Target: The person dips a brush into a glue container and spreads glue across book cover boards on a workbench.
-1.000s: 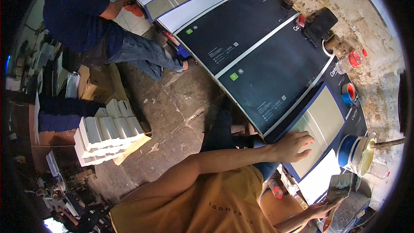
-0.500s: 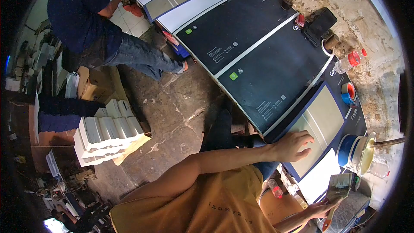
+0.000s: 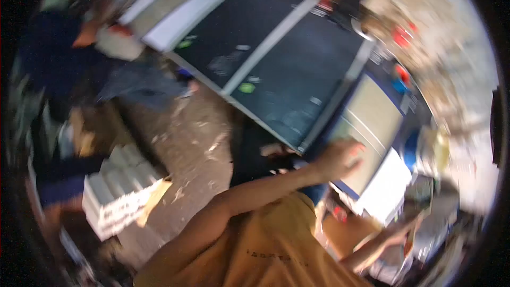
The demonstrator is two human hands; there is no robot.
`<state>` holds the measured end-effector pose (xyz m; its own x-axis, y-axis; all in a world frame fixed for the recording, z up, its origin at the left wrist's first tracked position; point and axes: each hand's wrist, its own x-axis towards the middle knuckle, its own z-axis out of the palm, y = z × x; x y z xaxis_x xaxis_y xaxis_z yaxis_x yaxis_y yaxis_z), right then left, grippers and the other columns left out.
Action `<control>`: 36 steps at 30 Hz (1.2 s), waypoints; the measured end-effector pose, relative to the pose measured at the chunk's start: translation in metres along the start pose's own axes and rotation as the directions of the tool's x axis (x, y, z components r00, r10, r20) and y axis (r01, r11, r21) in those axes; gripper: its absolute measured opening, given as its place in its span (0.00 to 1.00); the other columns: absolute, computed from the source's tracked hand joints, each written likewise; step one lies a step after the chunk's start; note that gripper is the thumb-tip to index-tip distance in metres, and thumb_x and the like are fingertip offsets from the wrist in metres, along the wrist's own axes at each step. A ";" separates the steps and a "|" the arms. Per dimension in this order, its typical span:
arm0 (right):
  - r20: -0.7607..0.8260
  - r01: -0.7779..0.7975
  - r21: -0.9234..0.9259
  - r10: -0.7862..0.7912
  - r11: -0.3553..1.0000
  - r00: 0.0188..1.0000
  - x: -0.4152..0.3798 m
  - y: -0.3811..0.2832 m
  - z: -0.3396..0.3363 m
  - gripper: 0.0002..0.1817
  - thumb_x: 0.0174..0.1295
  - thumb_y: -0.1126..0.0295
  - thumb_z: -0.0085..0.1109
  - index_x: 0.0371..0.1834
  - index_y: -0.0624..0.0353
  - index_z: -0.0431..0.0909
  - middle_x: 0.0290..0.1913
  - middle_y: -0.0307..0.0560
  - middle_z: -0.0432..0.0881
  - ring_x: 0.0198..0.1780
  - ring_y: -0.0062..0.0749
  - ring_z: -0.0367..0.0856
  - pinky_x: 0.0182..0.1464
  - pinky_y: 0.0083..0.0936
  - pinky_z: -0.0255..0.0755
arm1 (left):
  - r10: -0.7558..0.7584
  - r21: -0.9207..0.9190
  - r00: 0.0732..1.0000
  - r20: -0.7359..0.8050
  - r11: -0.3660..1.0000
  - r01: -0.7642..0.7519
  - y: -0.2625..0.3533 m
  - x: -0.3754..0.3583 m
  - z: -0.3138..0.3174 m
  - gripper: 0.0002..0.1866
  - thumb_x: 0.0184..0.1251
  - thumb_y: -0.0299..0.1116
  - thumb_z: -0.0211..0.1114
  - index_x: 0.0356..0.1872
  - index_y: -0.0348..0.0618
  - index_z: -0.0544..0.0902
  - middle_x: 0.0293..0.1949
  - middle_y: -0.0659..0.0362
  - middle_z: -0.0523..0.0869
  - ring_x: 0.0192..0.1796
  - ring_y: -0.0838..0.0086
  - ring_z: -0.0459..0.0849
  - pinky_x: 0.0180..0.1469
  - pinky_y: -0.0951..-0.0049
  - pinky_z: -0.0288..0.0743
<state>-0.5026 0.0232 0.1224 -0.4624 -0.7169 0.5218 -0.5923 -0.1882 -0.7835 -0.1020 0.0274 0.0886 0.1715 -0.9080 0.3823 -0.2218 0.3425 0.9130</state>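
My left hand (image 3: pixel 342 158) is over a beige board with a dark blue border (image 3: pixel 374 122). Its fingers are loosely curled and apart, with nothing visible in them; blur hides whether they touch the board. Down at the lower right, my right hand (image 3: pixel 396 234) is closed around the handle of a wide paintbrush (image 3: pixel 419 194), which is badly smeared. White sheets (image 3: pixel 387 186) lie beside the board's near edge. A blue-and-white bucket (image 3: pixel 417 151) stands just past the board.
Black printed sheets (image 3: pixel 313 69) cover the long table. Tape rolls (image 3: pixel 402 78) and a red-capped bottle (image 3: pixel 406 34) line the wall side. Another person (image 3: pixel 58 69) stands at the far left. White stacked blocks (image 3: pixel 119 186) stand on the floor side.
The whole view has shifted and blurred, with the table sliding left and up. My left hand stays over the board. The brush in my right hand appears higher and tilted differently.
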 end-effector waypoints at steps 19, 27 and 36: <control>0.253 0.127 -0.304 -0.048 0.944 0.966 0.261 -0.078 0.064 0.27 0.61 0.47 0.67 0.36 0.68 0.86 0.27 0.45 0.85 0.26 0.25 0.80 0.29 0.25 0.70 | -0.111 0.126 0.988 0.106 0.987 0.097 0.031 0.015 0.001 0.13 0.64 0.29 0.68 0.48 0.38 0.83 0.32 0.58 0.80 0.25 0.75 0.69 0.29 0.73 0.65; 0.530 0.119 -0.432 0.145 0.894 0.836 0.277 -0.004 0.140 0.23 0.55 0.50 0.71 0.34 0.64 0.85 0.27 0.50 0.87 0.31 0.35 0.87 0.34 0.29 0.80 | -0.123 0.165 0.986 0.117 0.981 0.103 0.029 0.012 0.006 0.13 0.65 0.30 0.68 0.48 0.37 0.84 0.32 0.58 0.81 0.27 0.75 0.69 0.30 0.73 0.65; 0.536 0.074 -0.388 0.160 0.918 0.829 0.300 -0.044 0.100 0.24 0.65 0.50 0.63 0.29 0.65 0.83 0.21 0.44 0.84 0.19 0.24 0.82 0.21 0.21 0.72 | -0.107 0.144 0.986 0.131 0.986 0.088 0.029 0.012 0.006 0.13 0.64 0.27 0.68 0.48 0.35 0.84 0.31 0.59 0.80 0.28 0.76 0.71 0.33 0.75 0.68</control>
<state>-0.5489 -0.2507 0.2800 -0.1245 -0.9841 0.1265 -0.8345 0.0349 -0.5499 -0.1119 0.0251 0.1184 0.0672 -0.9632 0.2603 -0.3418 0.2229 0.9129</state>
